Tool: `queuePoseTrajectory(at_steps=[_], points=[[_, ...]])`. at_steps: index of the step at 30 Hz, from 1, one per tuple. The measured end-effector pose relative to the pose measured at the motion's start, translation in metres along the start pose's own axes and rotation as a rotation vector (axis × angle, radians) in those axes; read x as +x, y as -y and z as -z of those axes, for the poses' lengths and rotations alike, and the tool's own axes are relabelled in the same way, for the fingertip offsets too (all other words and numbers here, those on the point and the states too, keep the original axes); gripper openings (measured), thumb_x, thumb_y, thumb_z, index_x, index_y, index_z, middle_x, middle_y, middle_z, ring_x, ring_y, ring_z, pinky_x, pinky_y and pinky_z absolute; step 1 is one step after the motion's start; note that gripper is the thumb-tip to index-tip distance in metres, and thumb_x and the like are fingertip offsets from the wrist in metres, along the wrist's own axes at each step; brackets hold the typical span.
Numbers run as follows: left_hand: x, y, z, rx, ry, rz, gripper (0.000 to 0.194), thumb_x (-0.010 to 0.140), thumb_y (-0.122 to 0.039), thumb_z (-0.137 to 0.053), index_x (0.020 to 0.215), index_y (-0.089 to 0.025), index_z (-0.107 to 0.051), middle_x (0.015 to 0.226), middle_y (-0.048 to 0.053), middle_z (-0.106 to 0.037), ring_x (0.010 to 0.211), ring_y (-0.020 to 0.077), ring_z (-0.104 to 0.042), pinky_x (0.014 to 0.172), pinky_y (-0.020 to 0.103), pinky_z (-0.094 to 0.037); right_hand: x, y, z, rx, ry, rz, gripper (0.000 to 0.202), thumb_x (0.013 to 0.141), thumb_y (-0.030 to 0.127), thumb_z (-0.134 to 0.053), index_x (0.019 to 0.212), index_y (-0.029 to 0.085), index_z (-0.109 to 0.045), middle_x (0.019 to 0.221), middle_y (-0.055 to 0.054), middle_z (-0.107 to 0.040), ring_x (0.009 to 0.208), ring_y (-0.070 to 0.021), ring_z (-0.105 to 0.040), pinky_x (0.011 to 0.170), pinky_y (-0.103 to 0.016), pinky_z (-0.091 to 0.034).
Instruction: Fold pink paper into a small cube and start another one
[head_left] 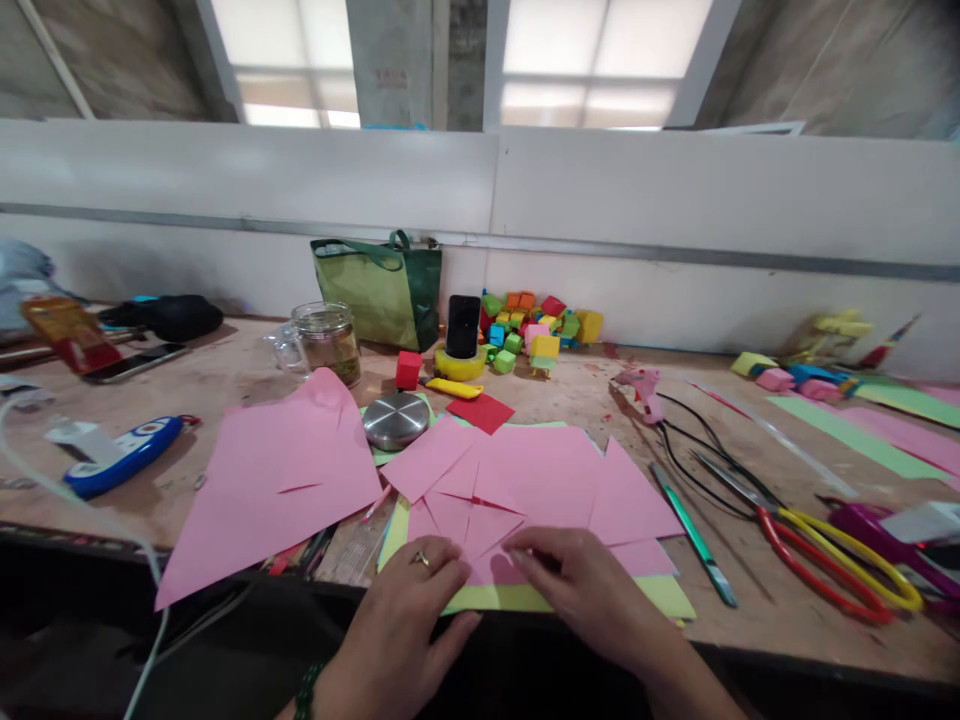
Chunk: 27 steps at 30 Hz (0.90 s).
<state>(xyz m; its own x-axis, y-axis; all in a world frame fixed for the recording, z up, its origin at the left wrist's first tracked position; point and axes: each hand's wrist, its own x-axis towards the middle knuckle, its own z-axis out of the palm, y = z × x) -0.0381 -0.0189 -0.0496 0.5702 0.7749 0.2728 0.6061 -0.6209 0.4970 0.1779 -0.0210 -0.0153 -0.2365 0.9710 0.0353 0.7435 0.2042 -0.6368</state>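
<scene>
My left hand (412, 610), with a ring on one finger, rests its bent fingers at the near edge of the pink paper (540, 470), thumb held apart. Opposite it, my right hand (585, 590) has its fingers curled together over the same paper; whatever lies between them is hidden. Just beyond both hands is a small pink paper piece (469, 520) with crossing creases or cuts. Yellow paper (667, 597) shows beneath the pink sheets. A round metal lid-like disc (395, 421) sits behind, beside a large pink sheet (277, 480) with a slit.
Right of the papers lie a green utility knife (694, 535), scissors (817, 565) and a pink glue gun (643, 390) with its cord. Behind stand a glass mug (326, 340), a green bag (382, 295), a phone (463, 325) and several coloured paper cubes (514, 320). A yellow cutter (454, 388) lies nearer.
</scene>
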Motion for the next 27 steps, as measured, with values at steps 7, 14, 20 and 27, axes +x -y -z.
queuePoseTrajectory(at_steps=[7, 14, 20, 27], points=[[-0.001, -0.002, 0.003, -0.021, -0.021, 0.017, 0.022, 0.083, -0.022, -0.059, 0.105, -0.021, -0.063, 0.116, 0.007, -0.062, 0.107, 0.0237, -0.055, 0.094, 0.041, -0.047, 0.042, 0.005, 0.0, -0.315, -0.184, -0.189, 0.036, 0.09, 0.048, -0.046, 0.094, 0.018, -0.064, 0.094, -0.01, -0.065, 0.076, -0.0202, -0.061, 0.064, -0.03, -0.04], [0.001, 0.0, 0.008, -0.022, -0.038, -0.001, 0.023, 0.084, -0.028, -0.059, 0.104, -0.021, -0.066, 0.114, 0.008, -0.064, 0.105, 0.0234, -0.058, 0.094, 0.04, -0.047, 0.055, -0.006, 0.002, -0.191, -0.077, -0.318, 0.041, 0.073, 0.05, -0.066, 0.1, 0.019, -0.062, 0.081, -0.005, -0.067, 0.07, -0.0189, -0.061, 0.055, -0.026, -0.034], [0.006, 0.002, 0.013, -0.075, -0.009, -0.02, 0.021, 0.085, -0.032, -0.059, 0.099, -0.021, -0.069, 0.109, 0.007, -0.065, 0.102, 0.0204, -0.058, 0.092, 0.035, -0.046, 0.048, -0.017, 0.007, -0.077, -0.025, -0.256, 0.05, 0.063, 0.06, -0.07, 0.089, 0.018, -0.062, 0.071, -0.003, -0.064, 0.059, -0.0151, -0.055, 0.049, -0.025, -0.034], [0.011, 0.006, 0.013, -0.253, -0.063, 0.019, 0.022, 0.084, -0.03, -0.059, 0.101, -0.019, -0.068, 0.108, 0.008, -0.063, 0.099, 0.0179, -0.058, 0.087, 0.031, -0.049, 0.044, -0.014, 0.003, 0.178, -0.145, -0.098, 0.036, 0.075, 0.05, -0.062, 0.062, 0.019, -0.049, 0.056, 0.005, -0.043, 0.054, -0.0103, -0.039, 0.049, -0.024, -0.031]])
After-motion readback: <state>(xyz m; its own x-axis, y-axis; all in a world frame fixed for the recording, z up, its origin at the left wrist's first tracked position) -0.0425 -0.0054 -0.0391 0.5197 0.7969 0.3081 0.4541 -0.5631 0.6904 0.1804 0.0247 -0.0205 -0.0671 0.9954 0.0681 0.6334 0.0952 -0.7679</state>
